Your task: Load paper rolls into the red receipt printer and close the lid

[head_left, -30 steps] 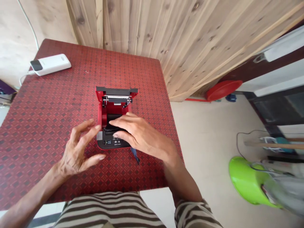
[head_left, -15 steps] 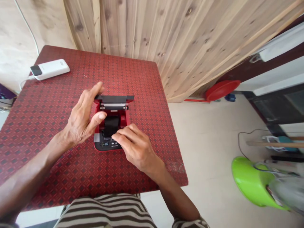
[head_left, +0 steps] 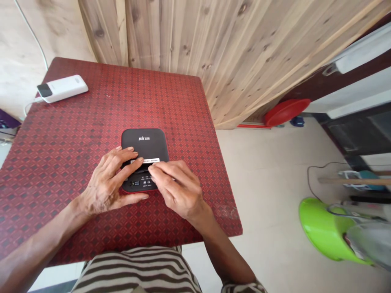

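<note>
A small red-and-black portable printer (head_left: 144, 146) lies flat on the table, its lid down. White lettering and a white label show on the lid. My left hand (head_left: 105, 183) is spread over the printer's left side, fingertips resting on the lid and thumb by the front edge. My right hand (head_left: 179, 187) has thumb and fingers pinched together at the seam between the lid and the control panel (head_left: 142, 183). A dark strip (head_left: 141, 169) shows at this seam, its end at my right fingertips and mostly hidden by them.
The table (head_left: 171, 106) has a red patterned top. A white power bank (head_left: 65, 88) with a cable sits at its far left corner. Plank walls (head_left: 171, 36) stand behind. On the floor to the right are a green stool (head_left: 320, 228) and a red basin (head_left: 285, 113).
The printer's lid, raised before, is now down over the black roll inside. My left hand has moved down from beside the raised lid onto it. My right hand stays pinched near the front.
</note>
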`<control>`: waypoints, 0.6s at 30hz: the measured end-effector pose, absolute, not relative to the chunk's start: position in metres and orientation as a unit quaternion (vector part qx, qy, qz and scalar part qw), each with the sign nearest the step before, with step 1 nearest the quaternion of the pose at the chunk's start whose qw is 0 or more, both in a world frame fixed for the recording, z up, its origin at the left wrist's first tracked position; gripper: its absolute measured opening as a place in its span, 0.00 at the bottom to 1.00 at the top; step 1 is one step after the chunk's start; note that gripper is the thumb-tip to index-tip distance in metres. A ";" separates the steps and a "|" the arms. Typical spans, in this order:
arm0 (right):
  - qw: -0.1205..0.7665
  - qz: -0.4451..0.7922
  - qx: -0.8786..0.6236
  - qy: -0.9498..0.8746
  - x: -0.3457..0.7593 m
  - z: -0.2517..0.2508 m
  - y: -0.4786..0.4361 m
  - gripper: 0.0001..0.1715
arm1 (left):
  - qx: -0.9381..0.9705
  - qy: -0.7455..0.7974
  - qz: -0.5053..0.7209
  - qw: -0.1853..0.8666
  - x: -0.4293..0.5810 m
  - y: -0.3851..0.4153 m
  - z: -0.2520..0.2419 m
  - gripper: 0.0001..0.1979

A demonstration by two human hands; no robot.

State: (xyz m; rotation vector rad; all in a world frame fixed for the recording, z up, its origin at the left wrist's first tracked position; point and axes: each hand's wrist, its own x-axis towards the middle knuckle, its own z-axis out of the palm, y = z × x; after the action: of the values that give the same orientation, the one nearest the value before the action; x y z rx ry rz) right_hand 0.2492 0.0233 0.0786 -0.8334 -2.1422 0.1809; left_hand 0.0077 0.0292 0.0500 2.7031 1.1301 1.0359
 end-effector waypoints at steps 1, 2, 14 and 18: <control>0.424 0.076 -0.346 -0.834 0.253 0.080 0.026 0.18 | 0.870 0.363 0.334 0.015 0.008 0.030 0.051 0.40; 0.438 0.077 -0.368 -0.817 0.257 0.081 0.029 0.18 | 0.871 0.362 0.331 0.012 0.008 0.030 0.052 0.40; 0.359 0.206 -0.554 -0.723 0.295 -0.017 0.092 0.13 | 0.844 0.389 0.370 0.016 0.006 0.012 0.038 0.41; 0.346 0.210 -0.555 -0.726 0.294 -0.023 0.092 0.13 | 0.799 0.442 0.408 -0.027 0.004 -0.010 0.023 0.41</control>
State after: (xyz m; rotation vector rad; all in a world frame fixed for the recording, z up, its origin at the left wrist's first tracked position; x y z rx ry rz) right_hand 0.2944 0.0921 -0.0227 -1.4403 -1.8852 0.5462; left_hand 0.0043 -0.0100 0.0228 2.5530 1.4125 1.3031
